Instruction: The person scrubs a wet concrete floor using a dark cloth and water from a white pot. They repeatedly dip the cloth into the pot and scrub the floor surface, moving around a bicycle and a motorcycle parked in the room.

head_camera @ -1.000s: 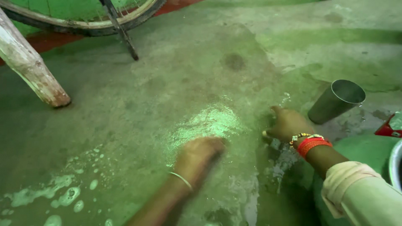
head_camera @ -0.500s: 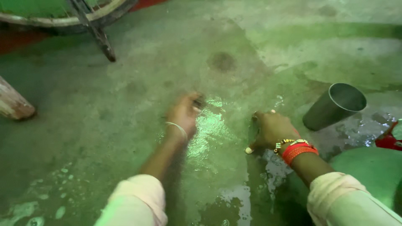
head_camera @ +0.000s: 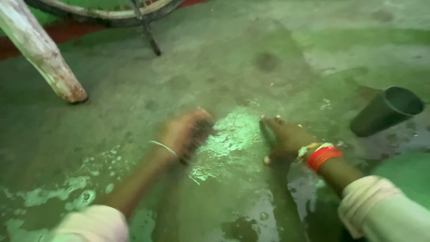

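Note:
My left hand is blurred with motion and curls over a small dark scrubber pressed to the wet concrete floor. A thin bangle sits on that wrist. My right hand, with red and beaded bangles on its wrist, rests flat on the wet floor just to the right of the shiny patch and holds nothing. Both forearms come in from the bottom edge in pale sleeves.
A steel tumbler lies on its side at the right. A worn wooden leg stands at upper left, with a bicycle wheel and its stand behind. Soapy foam spots the lower left. A green object sits at lower right.
My left hand swept away from me over the wet patch, then back to the left. My right hand stayed planted on the floor. The view shifted slightly.

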